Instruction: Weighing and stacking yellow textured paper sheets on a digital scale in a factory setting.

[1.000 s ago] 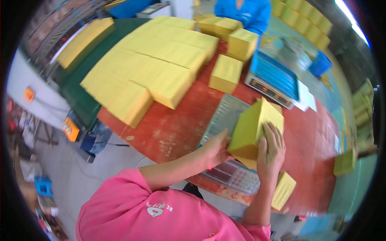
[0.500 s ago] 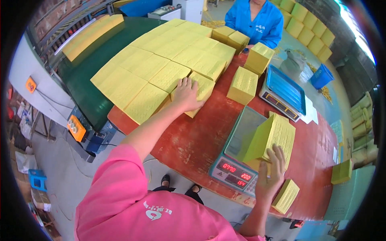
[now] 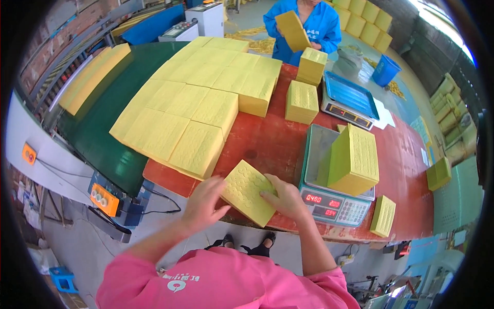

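A stack of yellow embossed paper [image 3: 247,191] is tilted over the near edge of the red table. My right hand [image 3: 282,195] grips its right side, thumb on the top face. At its left corner is my left hand [image 3: 203,203], fingers stretched and thumb apart; whether it touches the stack I cannot tell. To the right, a digital scale [image 3: 337,206] with lit red digits carries a taller yellow paper stack [image 3: 355,157]. Rows of similar paper stacks [image 3: 175,103] stand close together on the left. A small yellow stack [image 3: 383,216] lies right of the scale.
Across the red table [image 3: 257,139], a co-worker in blue [image 3: 329,26] holds a yellow paper slab [image 3: 293,31]. Near that person stand two paper stacks [image 3: 302,102] and a second scale with a blue tray [image 3: 350,92]. A green conveyor belt [image 3: 123,77] runs along the left.
My left hand has come back from the rows toward me. My right hand has left the stack on the scale and now grips another stack. The co-worker has raised a paper slab.
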Available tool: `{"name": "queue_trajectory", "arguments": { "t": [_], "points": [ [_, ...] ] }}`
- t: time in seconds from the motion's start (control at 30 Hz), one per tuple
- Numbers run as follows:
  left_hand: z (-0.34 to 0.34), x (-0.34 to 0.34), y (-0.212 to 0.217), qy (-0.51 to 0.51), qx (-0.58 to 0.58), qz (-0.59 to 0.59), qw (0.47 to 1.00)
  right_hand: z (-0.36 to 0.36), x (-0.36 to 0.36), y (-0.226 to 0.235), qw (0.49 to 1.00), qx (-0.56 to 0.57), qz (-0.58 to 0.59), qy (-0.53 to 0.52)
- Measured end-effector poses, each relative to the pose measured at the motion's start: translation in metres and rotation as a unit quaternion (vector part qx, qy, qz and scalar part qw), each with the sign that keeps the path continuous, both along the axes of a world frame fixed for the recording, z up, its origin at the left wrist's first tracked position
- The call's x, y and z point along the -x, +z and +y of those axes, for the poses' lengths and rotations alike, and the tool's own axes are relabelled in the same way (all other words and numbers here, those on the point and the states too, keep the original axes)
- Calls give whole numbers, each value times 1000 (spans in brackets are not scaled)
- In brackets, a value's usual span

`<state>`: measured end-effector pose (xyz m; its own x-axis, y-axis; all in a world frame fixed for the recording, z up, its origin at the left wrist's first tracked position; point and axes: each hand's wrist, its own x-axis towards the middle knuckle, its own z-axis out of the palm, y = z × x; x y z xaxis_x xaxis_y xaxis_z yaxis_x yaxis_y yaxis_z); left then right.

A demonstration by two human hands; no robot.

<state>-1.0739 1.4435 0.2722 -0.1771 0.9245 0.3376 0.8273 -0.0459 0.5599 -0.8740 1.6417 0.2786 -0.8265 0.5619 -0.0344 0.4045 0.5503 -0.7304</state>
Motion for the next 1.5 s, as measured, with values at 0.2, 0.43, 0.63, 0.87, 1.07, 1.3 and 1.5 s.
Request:
{"name": "queue_trajectory", "arguments": {
  "t": [0.2,0.43,0.63,0.87,1.07,1.3,1.5],
  "points": [
    [-71,-31,-95,158,97,-778,600,-63,-7,0,995,-14,-12,-94],
    [-65,-46,-78,25,53,-822,567,-112,-13,-9,980,-13,-32,-194],
    [-45,-75,-17,58,83,-706,701,-121,-35,-7,982,39,0,-184],
    [-19,-88,14,6,55,-435,899,-63,-120,61,951,132,227,-163],
    [141,-156,130,-103,-19,-721,685,67,-185,121,879,267,345,-192],
    [286,-183,146,-79,73,-632,767,191,-201,125,860,337,327,-200],
    [297,-190,137,-34,103,-609,786,212,-204,103,858,359,317,-185]
  ]
}}
